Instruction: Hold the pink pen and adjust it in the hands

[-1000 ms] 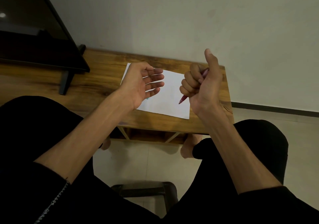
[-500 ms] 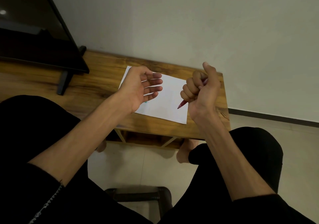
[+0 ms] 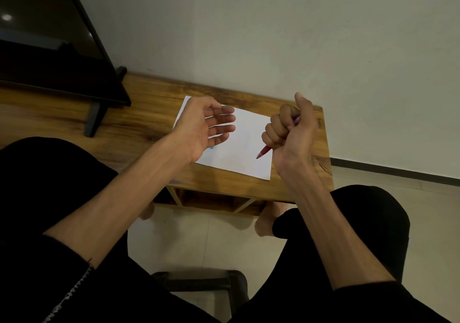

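A red pen (image 3: 264, 151) is clenched in the right hand (image 3: 290, 133); the left hand (image 3: 206, 126) is held open above the paper (image 3: 245, 146). Marking seems paused. The grip likely must be reset for writing.

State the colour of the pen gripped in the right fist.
Red: the pen sticks out below the right hand, seen in the head view.
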